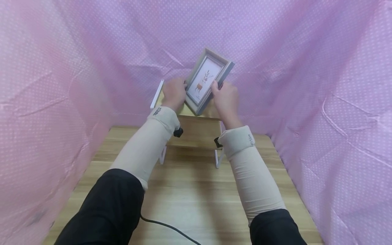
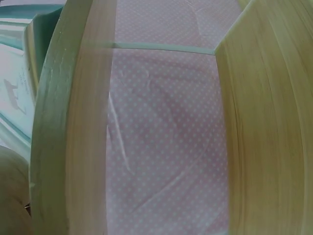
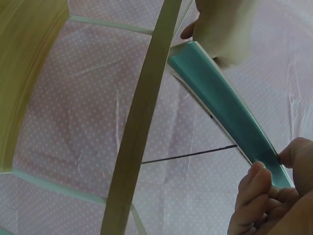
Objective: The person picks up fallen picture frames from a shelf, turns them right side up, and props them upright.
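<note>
A picture frame with a deer-and-leaves print is held tilted over a small two-tier wooden shelf with white legs. My left hand grips the frame's left edge, its fingertips partly hidden. On the other side my right hand pinches the lower right edge, thumb on the front. In the right wrist view the frame's teal side runs between the thumb and curled fingers of the right hand, with the left hand at its far end. The left wrist view catches only part of the frame, beyond the shelf top's edge.
The shelf stands at the back of a wood-grain table. Pink dotted cloth hangs behind and along both sides. A black cable lies across the front of the table. Small black devices sit at both wrists.
</note>
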`<state>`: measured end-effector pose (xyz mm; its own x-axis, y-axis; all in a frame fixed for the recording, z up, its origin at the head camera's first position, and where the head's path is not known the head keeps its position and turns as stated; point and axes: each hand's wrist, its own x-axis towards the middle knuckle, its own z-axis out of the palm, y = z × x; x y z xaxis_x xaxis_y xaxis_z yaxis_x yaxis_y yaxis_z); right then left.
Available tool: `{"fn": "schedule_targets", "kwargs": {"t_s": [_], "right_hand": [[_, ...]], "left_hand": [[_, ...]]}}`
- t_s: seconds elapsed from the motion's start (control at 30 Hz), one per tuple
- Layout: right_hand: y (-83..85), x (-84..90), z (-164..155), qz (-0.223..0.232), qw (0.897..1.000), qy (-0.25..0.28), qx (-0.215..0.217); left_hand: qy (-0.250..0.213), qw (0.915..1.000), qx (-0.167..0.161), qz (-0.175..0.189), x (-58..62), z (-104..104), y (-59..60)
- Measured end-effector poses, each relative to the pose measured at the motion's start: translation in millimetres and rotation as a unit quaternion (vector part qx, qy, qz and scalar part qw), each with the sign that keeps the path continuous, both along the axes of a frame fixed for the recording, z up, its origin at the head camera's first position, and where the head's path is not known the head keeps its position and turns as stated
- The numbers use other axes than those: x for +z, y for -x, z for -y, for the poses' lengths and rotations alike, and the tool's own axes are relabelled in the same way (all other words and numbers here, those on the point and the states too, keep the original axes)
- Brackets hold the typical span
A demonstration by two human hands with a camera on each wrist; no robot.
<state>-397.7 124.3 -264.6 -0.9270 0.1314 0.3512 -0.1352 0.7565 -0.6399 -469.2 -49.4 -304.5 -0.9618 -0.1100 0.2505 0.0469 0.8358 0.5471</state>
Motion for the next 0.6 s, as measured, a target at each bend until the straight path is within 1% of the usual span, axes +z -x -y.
{"fn": "schedule_targets", "kwargs": {"t_s": [0.13, 0.27, 0.43, 0.6], "right_hand": [[7.0, 2.5, -5.3, 0.007, 1.0, 0.005, -0.003], [13.8, 5.2, -13.0, 0.014, 1.0, 0.006, -0.006], [23.8, 6.9, -21.8, 0.017, 1.0, -0.024, -0.005], [33.0, 8.4, -25.9, 0.033, 0.998, -0.056, -0.009]], "left_hand": [[0.051, 0.9987, 0.004, -0.003, 4.5, 3.8, -3.0], [0.08, 0.9967, 0.01, -0.001, 7.2, 4.9, -5.6], [0.08, 0.9967, 0.005, -0.009, 9.0, 3.6, -12.0], [0.068, 0.9976, -0.005, -0.013, 9.4, 3.1, -23.3]]}}
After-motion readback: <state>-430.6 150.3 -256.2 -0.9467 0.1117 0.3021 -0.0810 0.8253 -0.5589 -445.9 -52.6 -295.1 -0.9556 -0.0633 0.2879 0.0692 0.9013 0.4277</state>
